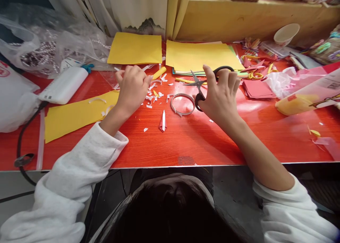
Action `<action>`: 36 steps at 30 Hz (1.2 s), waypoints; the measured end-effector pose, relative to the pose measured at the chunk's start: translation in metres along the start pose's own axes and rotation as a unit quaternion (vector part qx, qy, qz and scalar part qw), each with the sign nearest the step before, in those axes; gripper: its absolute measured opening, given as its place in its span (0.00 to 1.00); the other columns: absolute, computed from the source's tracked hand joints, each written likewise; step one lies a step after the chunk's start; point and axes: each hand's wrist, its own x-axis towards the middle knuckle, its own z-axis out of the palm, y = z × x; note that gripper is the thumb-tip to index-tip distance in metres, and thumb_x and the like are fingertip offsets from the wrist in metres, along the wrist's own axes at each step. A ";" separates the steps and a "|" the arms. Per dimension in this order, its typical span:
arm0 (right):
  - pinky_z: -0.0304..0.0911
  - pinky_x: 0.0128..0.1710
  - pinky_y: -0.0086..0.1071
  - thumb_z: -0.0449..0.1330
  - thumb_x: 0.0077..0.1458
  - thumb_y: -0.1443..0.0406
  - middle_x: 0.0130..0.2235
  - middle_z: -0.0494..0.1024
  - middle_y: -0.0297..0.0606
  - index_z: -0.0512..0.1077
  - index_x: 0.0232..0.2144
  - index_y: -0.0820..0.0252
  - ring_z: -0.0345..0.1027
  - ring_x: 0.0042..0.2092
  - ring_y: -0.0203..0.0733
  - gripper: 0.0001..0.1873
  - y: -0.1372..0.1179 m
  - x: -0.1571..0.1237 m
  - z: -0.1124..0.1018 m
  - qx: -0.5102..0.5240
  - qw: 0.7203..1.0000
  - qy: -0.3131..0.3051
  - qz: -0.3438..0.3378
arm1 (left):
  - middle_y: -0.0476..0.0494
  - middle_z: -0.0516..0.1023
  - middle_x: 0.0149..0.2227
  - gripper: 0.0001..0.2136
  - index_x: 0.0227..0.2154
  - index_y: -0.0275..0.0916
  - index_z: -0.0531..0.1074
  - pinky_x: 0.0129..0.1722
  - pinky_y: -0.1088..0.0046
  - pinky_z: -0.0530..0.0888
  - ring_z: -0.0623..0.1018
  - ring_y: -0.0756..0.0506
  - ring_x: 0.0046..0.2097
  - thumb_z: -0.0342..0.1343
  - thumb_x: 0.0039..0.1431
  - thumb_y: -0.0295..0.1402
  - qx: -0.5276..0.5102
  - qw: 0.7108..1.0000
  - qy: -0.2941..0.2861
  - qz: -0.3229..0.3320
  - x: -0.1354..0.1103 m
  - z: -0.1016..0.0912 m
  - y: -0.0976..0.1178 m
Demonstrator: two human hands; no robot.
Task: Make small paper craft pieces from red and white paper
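My left hand [134,87] is over the left part of the red table, its fingers curled together. Whatever they hold, if anything, is hidden. Right by its thumb is a yellow rolled piece [159,73]; I cannot tell whether they touch. My right hand [221,91] holds black-handled scissors [198,83], blades parted and pointing left. White paper scraps [152,98] lie scattered between the hands. Nearer me lies a small folded red-and-white paper piece [163,122]. A coiled grey band [183,104] sits just left of the scissors' lower handle.
Yellow paper sheets [135,48] and another yellow stack [199,55] lie at the back. Yellow strips [74,114] extend under my left forearm. A white power bank [65,85] with a black cable is left; red paper squares [257,89] and a plastic bag [310,91] are right.
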 end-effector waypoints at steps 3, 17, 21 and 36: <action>0.51 0.46 0.52 0.53 0.48 0.69 0.47 0.61 0.52 0.52 0.61 0.62 0.53 0.50 0.59 0.37 0.001 0.000 0.001 -0.008 1.000 0.007 -0.007 | 0.43 0.70 0.49 0.13 0.44 0.41 0.67 0.53 0.54 0.55 0.64 0.39 0.54 0.48 0.62 0.41 0.024 0.999 0.017 0.024 0.000 0.001 -0.002; 0.54 0.39 0.45 0.55 0.50 0.66 0.43 0.68 0.51 0.59 0.57 0.62 0.60 0.45 0.55 0.30 0.005 0.001 0.002 -0.008 0.998 0.062 -0.023 | 0.48 0.75 0.30 0.13 0.42 0.42 0.69 0.55 0.60 0.59 0.72 0.46 0.38 0.42 0.65 0.40 0.054 0.998 0.020 0.038 0.001 0.002 -0.005; 0.53 0.31 0.38 0.54 0.54 0.64 0.31 0.73 0.44 0.70 0.47 0.58 0.64 0.34 0.47 0.17 0.010 0.002 -0.006 0.024 0.999 0.005 0.032 | 0.46 0.71 0.51 0.21 0.56 0.46 0.58 0.55 0.53 0.57 0.65 0.41 0.53 0.48 0.61 0.43 0.037 0.993 0.048 0.098 0.000 0.012 -0.013; 0.51 0.32 0.38 0.56 0.54 0.59 0.39 0.75 0.46 0.71 0.42 0.58 0.66 0.37 0.48 0.14 0.024 0.009 -0.025 0.043 0.999 0.031 0.011 | 0.42 0.69 0.54 0.15 0.43 0.43 0.71 0.60 0.46 0.53 0.61 0.37 0.62 0.41 0.62 0.26 0.105 0.948 -0.078 0.290 -0.011 0.024 -0.012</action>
